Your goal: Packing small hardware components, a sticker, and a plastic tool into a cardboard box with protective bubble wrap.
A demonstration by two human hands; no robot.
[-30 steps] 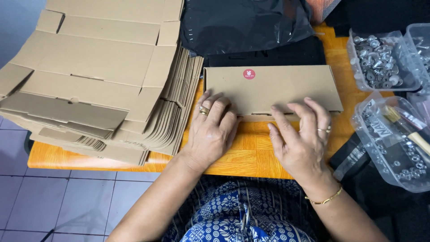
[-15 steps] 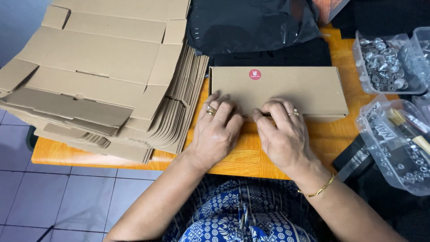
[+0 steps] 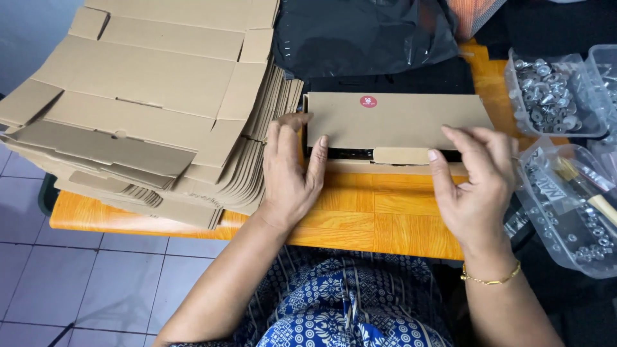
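A flat brown cardboard box [image 3: 398, 122] with a small red round sticker lies on the orange wooden table [image 3: 379, 218]. Its lid stands slightly raised, showing a dark gap along the front and a tuck flap. My left hand [image 3: 289, 170] grips the box's left front corner, thumb on the front edge. My right hand [image 3: 472, 183] holds the right front part of the lid, fingers on top of it. A gold bracelet circles my right wrist.
A tall stack of flat unfolded cardboard boxes [image 3: 148, 103] fills the table's left side. A black plastic bag [image 3: 360, 32] lies behind the box. Clear plastic trays of metal parts [image 3: 553, 96] and a tray with a brush [image 3: 572, 199] stand right.
My hands moved apart from the middle of the box front to its two ends. The lid, pressed down before, is now lifted slightly with a dark gap showing.
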